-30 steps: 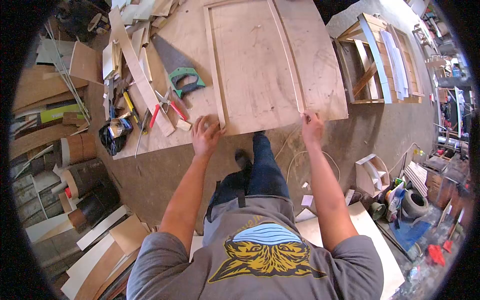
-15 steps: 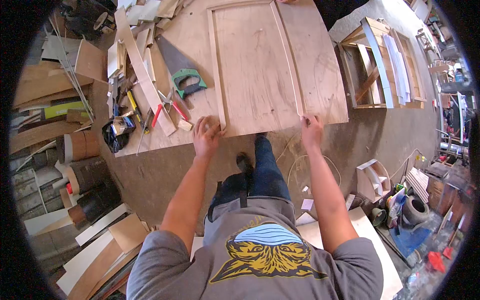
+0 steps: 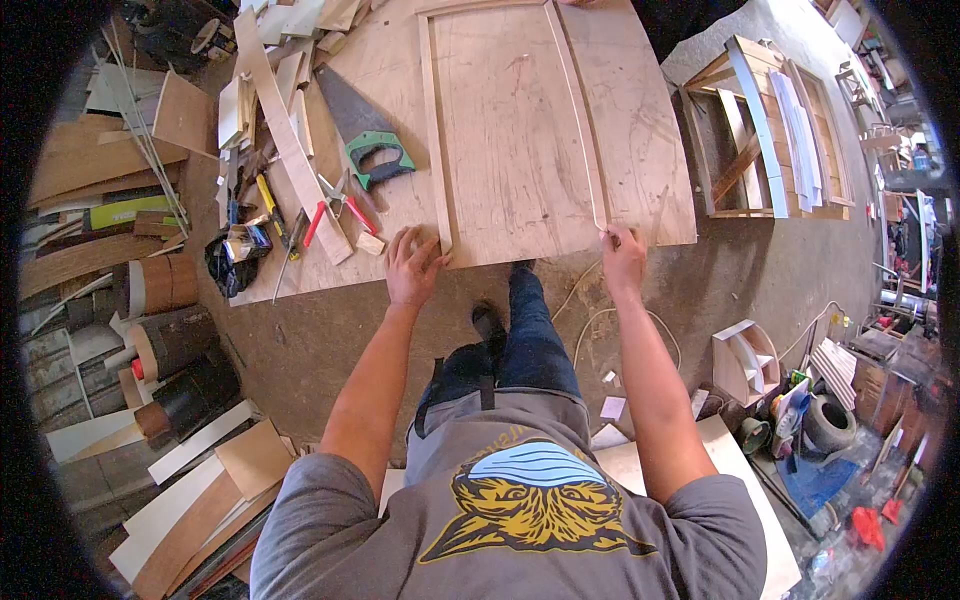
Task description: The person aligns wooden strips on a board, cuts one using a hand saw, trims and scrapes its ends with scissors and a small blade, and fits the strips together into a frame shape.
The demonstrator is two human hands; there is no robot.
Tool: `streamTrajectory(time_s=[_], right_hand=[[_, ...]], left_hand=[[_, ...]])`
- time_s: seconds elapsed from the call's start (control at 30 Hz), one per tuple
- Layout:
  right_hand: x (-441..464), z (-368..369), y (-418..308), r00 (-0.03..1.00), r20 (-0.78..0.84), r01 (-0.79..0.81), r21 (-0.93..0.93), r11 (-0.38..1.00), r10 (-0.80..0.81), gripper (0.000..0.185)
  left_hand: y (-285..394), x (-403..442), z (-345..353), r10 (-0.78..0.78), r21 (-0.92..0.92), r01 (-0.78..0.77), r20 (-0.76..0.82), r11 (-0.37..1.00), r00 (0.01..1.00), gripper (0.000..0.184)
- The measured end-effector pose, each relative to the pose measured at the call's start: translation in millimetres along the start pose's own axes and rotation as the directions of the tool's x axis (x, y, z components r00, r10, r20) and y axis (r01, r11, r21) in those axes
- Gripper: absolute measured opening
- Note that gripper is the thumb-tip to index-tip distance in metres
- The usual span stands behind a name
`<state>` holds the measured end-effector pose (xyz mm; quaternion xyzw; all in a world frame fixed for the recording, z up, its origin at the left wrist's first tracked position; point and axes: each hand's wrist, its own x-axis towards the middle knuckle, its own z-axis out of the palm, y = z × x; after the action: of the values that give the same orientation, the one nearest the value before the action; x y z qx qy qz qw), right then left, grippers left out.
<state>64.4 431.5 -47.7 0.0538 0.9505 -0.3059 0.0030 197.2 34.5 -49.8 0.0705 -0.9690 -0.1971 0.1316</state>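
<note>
Three slim wooden strips lie on a plywood board (image 3: 520,150), forming a three-sided frame: a left strip (image 3: 435,140), a far crosspiece (image 3: 485,8) and a slightly bent right strip (image 3: 578,110). At the board's near edge, my left hand (image 3: 412,268) has bent fingers closed at the near end of the left strip. My right hand (image 3: 624,262) pinches the right strip's near end between thumb and fingers. Beyond my left hand are a handsaw (image 3: 365,130) with a green handle, red-handled pliers (image 3: 335,205) and a small wood block (image 3: 370,243).
A long thin board (image 3: 285,130) lies across offcuts (image 3: 235,110) on the left. Beside them are a yellow-handled tool (image 3: 268,200) and a black bag (image 3: 230,265). Another person's dark clothing shows at the top. A wooden frame structure (image 3: 765,130) stands right; a cord (image 3: 600,315) lies on the floor.
Both hands stay at the strip ends, and the strips look unmoved. The view has shifted very slightly.
</note>
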Motion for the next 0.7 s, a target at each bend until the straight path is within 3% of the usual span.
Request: streamTrajectory(time_s=[0.3,0.4,0.7], right_hand=[[-2,3,-5,0.989,-0.111,0.101,0.029,0.994,-0.098,0.022],[-7,-13,-18,1.000,-0.002,0.015,0.050,0.999,-0.014,0.022],[-12,-7,-10,0.999,-0.043,0.030,-0.024,0.999,-0.031,0.028]], left_hand=[[-4,-1,2,-0.018,-0.042,0.018,-0.015,0.999,1.000,0.047],[-2,1,1,0.000,-0.033,0.000,-0.010,0.999,1.000,0.047],[-13,-4,3,0.028,-0.089,-0.028,-0.002,0.996,1.000,0.054]])
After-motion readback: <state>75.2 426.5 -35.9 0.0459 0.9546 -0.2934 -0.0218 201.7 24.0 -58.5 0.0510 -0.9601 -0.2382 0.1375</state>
